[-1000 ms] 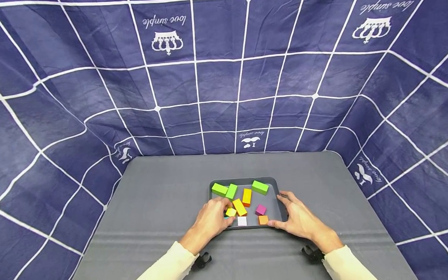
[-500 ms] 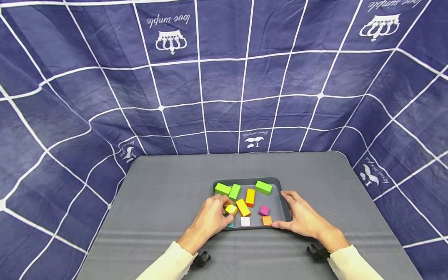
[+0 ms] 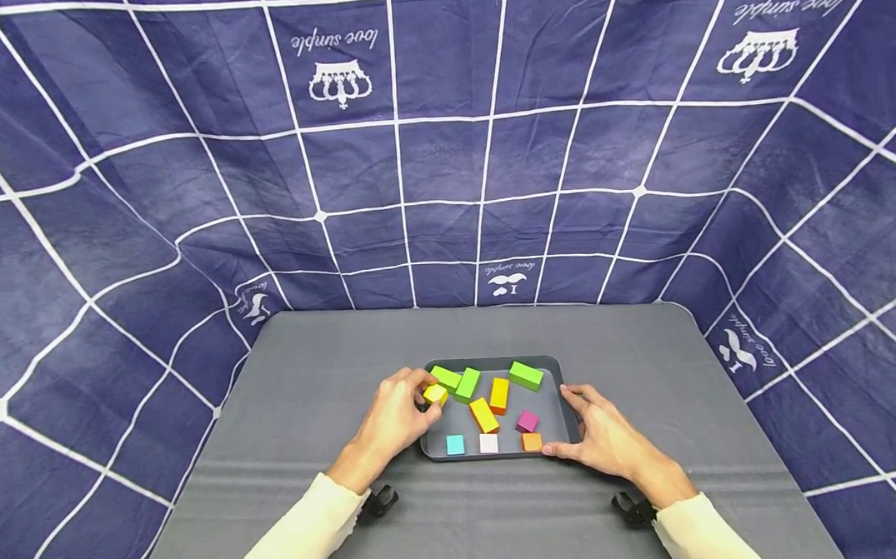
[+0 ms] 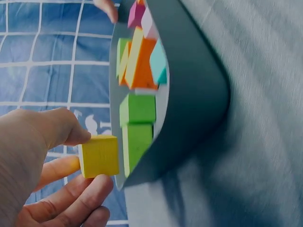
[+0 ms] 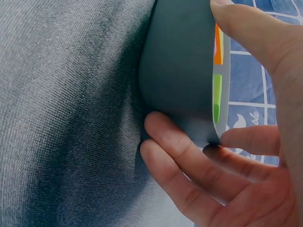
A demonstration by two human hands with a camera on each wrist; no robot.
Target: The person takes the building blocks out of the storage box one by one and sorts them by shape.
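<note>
My left hand [image 3: 395, 411] pinches a yellow cube [image 4: 99, 156] between thumb and fingers, raised over the left rim of a dark grey tray [image 3: 493, 456]. My right hand [image 3: 608, 435] grips the tray's right front corner, its thumb at the front rim and its fingers against the right side. Inside lie green blocks [image 3: 526, 375], two yellow-and-orange blocks [image 3: 484, 415], a magenta cube [image 3: 527, 421], an orange cube [image 3: 532, 442], a white cube [image 3: 488, 444] and a turquoise cube [image 3: 455, 445]. In the left wrist view two green blocks sit near the held cube.
The tray rests on a grey cloth-covered table [image 3: 331, 360]. Behind and beside it hangs a blue curtain [image 3: 443, 163] with a white grid. Black straps [image 3: 380, 501] are worn at both wrists below cream sleeves [image 3: 294, 528].
My left hand has lifted the yellow cube and carried it left to the tray's left rim, uncovering the turquoise cube. The right hand stays at the tray's corner.
</note>
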